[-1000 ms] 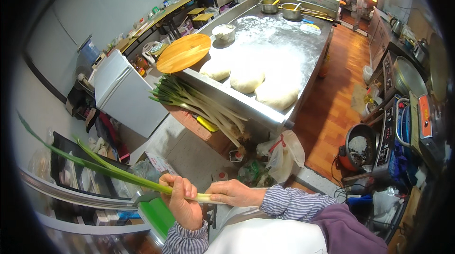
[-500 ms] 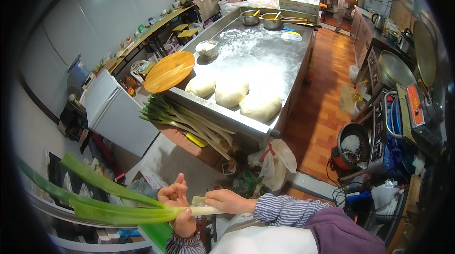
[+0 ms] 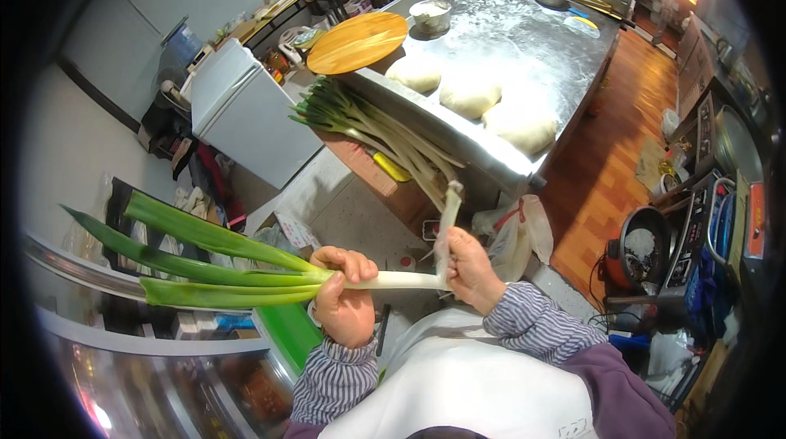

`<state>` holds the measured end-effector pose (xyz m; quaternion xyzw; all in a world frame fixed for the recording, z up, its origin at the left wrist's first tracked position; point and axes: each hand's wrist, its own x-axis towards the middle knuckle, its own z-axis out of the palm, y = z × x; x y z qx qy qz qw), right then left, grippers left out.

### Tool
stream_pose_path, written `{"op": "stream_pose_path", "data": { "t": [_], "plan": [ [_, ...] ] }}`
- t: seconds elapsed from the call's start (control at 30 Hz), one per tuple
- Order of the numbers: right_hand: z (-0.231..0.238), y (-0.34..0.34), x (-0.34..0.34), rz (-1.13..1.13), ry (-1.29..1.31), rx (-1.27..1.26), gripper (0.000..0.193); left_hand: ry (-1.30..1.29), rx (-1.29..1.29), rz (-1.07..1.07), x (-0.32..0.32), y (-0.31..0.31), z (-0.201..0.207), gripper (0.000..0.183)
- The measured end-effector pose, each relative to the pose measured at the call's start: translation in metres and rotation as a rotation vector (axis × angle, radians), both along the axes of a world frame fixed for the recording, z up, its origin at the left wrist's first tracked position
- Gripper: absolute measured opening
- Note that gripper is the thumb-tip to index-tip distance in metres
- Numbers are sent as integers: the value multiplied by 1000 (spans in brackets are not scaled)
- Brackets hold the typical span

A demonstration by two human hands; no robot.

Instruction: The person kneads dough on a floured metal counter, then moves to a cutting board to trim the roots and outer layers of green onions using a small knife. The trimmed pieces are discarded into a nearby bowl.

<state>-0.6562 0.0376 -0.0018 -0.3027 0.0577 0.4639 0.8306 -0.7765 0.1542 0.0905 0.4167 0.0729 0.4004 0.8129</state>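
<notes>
A long green onion [image 3: 393, 279] lies level across the front, its green leaves fanned to the left and its white stalk to the right. My left hand [image 3: 345, 300] is closed round it where green meets white. Beside the stalk's right end, my right hand [image 3: 475, 271] pinches a pale, limp strip of outer skin [image 3: 448, 222] that sticks up above the fingers. Whether the strip is still attached to the stalk, I cannot tell. Beyond my hands, a bundle of green onions [image 3: 401, 136] rests on a cardboard box [image 3: 352, 162] with a yellow-handled tool [image 3: 391, 166].
Dough lumps [image 3: 471, 95] sit on a floured metal worktable [image 3: 532, 38], with a round wooden board [image 3: 358, 42] at its left corner. A plastic bag [image 3: 524, 230] hangs below it. At left stands a white chest freezer [image 3: 258, 116]; at right, a pot [image 3: 634, 247].
My right hand has moved right along the stalk and now pulls a skin strip upward. My left hand's raised fingers have closed round the onion. The view has shifted down and left.
</notes>
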Motion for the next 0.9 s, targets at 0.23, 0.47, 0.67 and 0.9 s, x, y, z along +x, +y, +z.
{"op": "stream_pose_path", "data": {
  "t": [0.23, 0.47, 0.67, 0.9],
  "plan": [
    [-3, 6, 3, -112, -13, 73, 23, -48, -101, 0, -3, 8, -6, 17],
    [8, -3, 8, -12, 228, 190, 15, -53, -108, -66, 6, -2, -15, 17],
    [11, -4, 7, 145, 122, 209, 15, 103, -102, -116, 9, -19, -36, 22],
    [-6, -32, 6, 126, -1558, -403, 27, 27, -234, 226, 8, 29, -37, 24]
  ]
}}
